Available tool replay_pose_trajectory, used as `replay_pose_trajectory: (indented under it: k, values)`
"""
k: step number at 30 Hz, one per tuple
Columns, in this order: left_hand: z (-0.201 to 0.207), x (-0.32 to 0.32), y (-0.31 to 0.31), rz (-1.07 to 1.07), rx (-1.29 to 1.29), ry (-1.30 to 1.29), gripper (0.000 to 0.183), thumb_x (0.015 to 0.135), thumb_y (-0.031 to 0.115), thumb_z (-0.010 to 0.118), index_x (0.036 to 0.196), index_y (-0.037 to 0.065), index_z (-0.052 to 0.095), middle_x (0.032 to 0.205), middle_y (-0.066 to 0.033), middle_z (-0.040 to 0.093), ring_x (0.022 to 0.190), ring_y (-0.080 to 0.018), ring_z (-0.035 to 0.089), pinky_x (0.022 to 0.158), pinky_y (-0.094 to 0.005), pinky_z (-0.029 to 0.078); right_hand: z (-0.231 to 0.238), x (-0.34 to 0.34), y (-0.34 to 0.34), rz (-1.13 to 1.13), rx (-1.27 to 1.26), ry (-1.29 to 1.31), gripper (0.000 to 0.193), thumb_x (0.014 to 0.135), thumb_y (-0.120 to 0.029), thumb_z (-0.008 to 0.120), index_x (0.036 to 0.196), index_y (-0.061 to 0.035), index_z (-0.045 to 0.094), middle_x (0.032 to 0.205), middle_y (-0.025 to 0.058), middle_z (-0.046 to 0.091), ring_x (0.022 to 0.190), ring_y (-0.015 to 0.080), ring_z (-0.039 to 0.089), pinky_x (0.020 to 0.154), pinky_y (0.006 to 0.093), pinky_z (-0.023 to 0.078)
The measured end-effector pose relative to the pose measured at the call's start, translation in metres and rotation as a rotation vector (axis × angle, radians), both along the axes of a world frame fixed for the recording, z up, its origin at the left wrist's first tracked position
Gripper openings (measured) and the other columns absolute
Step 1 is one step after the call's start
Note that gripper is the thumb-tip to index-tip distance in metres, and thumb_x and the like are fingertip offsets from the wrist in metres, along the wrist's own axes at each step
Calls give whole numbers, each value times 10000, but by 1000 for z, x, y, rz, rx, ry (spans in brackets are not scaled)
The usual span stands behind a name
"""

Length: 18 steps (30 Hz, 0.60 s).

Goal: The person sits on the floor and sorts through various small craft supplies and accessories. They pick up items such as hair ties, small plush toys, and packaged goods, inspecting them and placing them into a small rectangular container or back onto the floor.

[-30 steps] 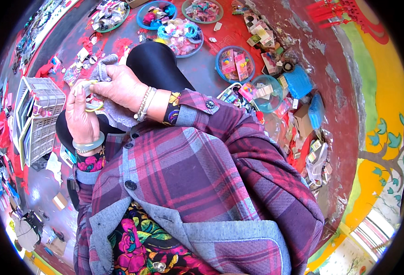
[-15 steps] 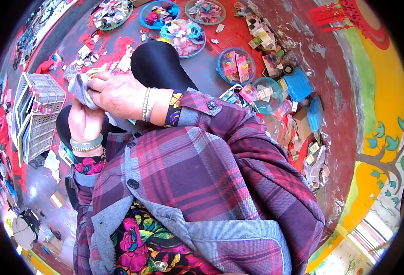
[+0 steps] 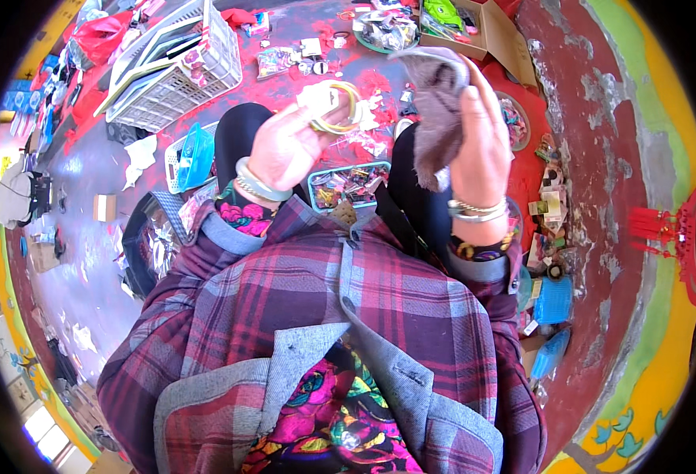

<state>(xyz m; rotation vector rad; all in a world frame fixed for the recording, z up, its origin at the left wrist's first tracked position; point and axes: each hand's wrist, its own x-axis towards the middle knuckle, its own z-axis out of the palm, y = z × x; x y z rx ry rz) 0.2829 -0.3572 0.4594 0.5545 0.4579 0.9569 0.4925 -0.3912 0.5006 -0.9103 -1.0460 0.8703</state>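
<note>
My left hand (image 3: 284, 150) is closed at the fingertips on a set of thin yellow rings (image 3: 356, 110) with a white card-like piece (image 3: 316, 99); whether they are bangles or hair bands I cannot tell. To its right, my right hand (image 3: 482, 146) holds up a grey-brown fuzzy cloth (image 3: 436, 107), which hangs down beside the palm. The thumb lies against the cloth and the other fingers are partly behind it. Between my knees sits a small turquoise-rimmed basket (image 3: 311, 197) of small packaged items.
A grey-white plastic crate (image 3: 220, 83) with flat boards in it stands ahead to the left, near a turquoise basket (image 3: 198, 154). An opened cardboard box (image 3: 510, 47) is far right. Blue baskets (image 3: 553, 300) and small boxes line the peeling wall. Loose goods litter the red-and-grey floor.
My hands were together on the cloth; now they are apart. The right hand has lifted the cloth to the right, and the yellow rings show in my left hand. The view has turned left.
</note>
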Motion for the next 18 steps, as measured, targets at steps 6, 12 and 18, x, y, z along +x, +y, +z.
replay_pose_trajectory:
  k: [6, 12, 18]
  values:
    - [-2, 21, -28, 11, 54, -117, 378, 878, 128, 390, 1239, 24, 346, 1223, -110, 426, 1129, -235, 427, 976, -379, 314, -27, -63, -4, -189, 395, -1065, 334, 746, -110, 567, 1077, -72, 549, 1074, 102, 540, 993, 280, 500, 845, 370, 384]
    - [-14, 8, -23, -79, 27, -225, 335, 898, 169, 384, 1189, 4, 400, 1184, -103, 468, 1126, -235, 429, 976, -392, 314, -33, -59, -1, -226, 354, -1033, 267, 750, -85, 560, 1014, -43, 570, 1017, 117, 563, 935, 288, 528, 805, 360, 429]
    - [-2, -6, -16, -41, -26, -258, 450, 891, 195, 375, 1254, -59, 292, 1250, -201, 411, 1170, -310, 401, 1002, -445, 291, -23, -12, 6, -233, -258, 162, 236, 896, -150, 434, 1027, 6, 554, 872, 43, 581, 722, 90, 525, 635, 226, 443]
